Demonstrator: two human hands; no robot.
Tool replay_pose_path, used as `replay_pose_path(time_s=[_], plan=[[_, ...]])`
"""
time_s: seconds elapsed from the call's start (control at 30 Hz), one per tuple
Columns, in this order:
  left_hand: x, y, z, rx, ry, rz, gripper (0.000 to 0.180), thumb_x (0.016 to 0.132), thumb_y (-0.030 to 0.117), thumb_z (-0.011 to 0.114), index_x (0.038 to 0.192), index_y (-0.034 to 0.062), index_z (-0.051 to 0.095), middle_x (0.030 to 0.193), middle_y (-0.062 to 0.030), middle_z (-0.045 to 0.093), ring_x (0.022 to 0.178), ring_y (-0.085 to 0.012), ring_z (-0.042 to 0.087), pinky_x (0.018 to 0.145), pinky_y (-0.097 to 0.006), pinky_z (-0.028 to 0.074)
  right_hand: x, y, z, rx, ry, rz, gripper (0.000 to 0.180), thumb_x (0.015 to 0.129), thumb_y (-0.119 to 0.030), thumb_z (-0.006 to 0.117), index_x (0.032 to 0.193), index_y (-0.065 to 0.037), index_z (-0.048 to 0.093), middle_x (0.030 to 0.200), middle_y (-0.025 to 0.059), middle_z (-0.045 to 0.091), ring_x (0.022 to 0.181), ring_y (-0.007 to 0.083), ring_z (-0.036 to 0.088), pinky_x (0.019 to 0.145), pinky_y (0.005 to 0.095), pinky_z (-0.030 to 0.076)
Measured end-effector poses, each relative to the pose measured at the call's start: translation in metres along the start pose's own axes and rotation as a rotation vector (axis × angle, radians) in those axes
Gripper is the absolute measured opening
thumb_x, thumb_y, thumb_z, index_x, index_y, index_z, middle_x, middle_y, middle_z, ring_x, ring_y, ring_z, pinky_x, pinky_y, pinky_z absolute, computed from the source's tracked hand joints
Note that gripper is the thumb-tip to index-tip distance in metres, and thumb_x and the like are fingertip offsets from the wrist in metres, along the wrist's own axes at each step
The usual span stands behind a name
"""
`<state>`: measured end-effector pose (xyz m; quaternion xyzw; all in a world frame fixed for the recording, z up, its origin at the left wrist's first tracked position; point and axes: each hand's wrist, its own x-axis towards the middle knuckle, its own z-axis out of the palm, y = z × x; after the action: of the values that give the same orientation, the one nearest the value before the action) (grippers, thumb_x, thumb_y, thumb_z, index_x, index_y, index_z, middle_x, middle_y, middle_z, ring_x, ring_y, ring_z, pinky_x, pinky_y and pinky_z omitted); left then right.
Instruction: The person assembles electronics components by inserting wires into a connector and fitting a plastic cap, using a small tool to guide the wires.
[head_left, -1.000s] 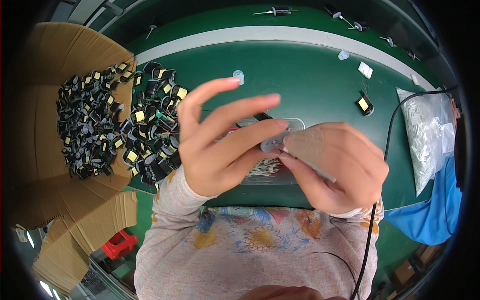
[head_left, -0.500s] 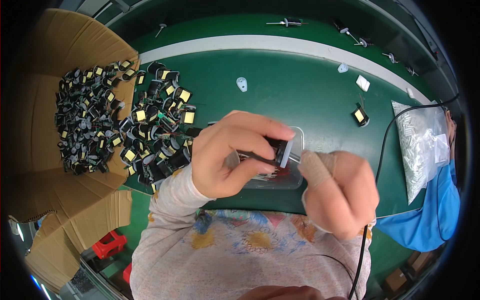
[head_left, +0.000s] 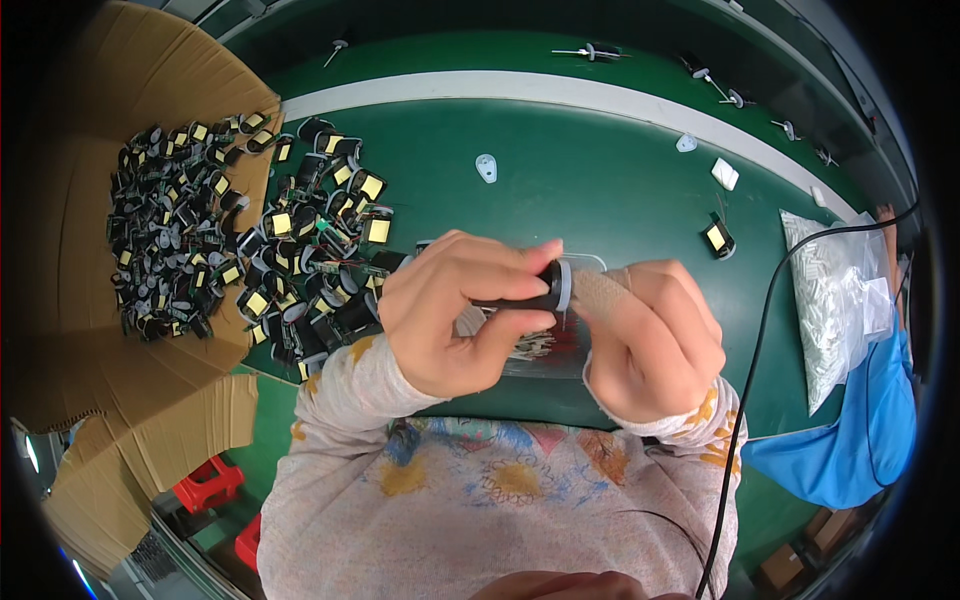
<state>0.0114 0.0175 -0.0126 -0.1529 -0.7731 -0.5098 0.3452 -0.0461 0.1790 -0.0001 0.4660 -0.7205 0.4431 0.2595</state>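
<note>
Reference: clock centred on the held unit, 12 at the top of the view
Held unit: black cylinder with grey end cap (head_left: 554, 288), raised over the clear tray (head_left: 570, 352), cap end toward 3 o'clock
Left hand (head_left: 455, 312): at 9 o'clock; fingers closed around the black body, thumb on the lower side, other fingers above
Right hand (head_left: 655, 335): between 3 and 4 o'clock, at the cap end; fingers curled in, beige wrap on one; whether they grip anything is hidden, cannot tell
Tray contents: thin white pieces (head_left: 533, 346) with some red, partly covered by hands
Pile: black units with yellow squares (head_left: 310, 250) on the green counter (head_left: 620, 160), 9 to 10 o'clock
Box: cardboard (head_left: 185, 65), about 10 o'clock, many more units inside
Loose plate: pale teardrop piece (head_left: 486, 168), 11 o'clock
Single unit: black with yellow square (head_left: 718, 237), between 2 and 3
Bag: clear, white pieces inside (head_left: 825, 300), 3 o'clock
Cable: black (head_left: 765, 300), 3 o'clock, nearer than bag
</note>
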Motion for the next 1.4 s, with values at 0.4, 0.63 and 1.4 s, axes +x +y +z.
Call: replay_pose_path(time_s=[0.4, 0.63, 1.4], plan=[[0.014, -0.024, -0.021, -0.430, 0.090, -0.448, 0.017, 0.085, 0.005, 0.061, 0.099, -0.0016, 0.053, 0.105, -0.0141, 0.061, 0.096, -0.0156, 0.059, 0.085, -0.028, 0.046, 0.035, 0.028, 0.039, 0.713, -0.065, 0.585, 0.009, 0.082, -0.003, 0.063, 0.086, 0.004, 0.066, 0.078, 0.0089, 0.064, 0.067, 0.0128, 0.062, 0.054, 0.0234, 0.052], [0.022, -0.053, -0.112, 0.769, 0.037, -0.334, 0.026, 0.078, 0.012, 0.063, 0.104, 0.0072, 0.059, 0.096, -0.0052, 0.063, 0.092, -0.0218, 0.055, 0.082, -0.033, 0.040, 0.077, 0.179, 0.128, 0.732, 0.001, 0.962, 0.022, 0.082, -0.019, 0.068, 0.090, 0.001, 0.066, 0.078, 0.0084, 0.066, 0.058, 0.0110, 0.057, 0.051, 0.0241, 0.052], [-0.037, -0.112, -0.068, 1.659, -0.556, -0.175, 0.003, 0.066, 0.012, 0.059, 0.065, 0.0101, 0.061, 0.058, -0.0022, 0.059, 0.074, -0.0179, 0.056, 0.067, -0.034, 0.037, -0.015, 0.015, 0.058, -0.078, -0.895, 0.096, 0.012, 0.071, -0.005, 0.058, 0.083, -0.005, 0.059, 0.069, 0.0117, 0.061, 0.070, 0.0275, 0.063, 0.059, 0.0360, 0.051]])
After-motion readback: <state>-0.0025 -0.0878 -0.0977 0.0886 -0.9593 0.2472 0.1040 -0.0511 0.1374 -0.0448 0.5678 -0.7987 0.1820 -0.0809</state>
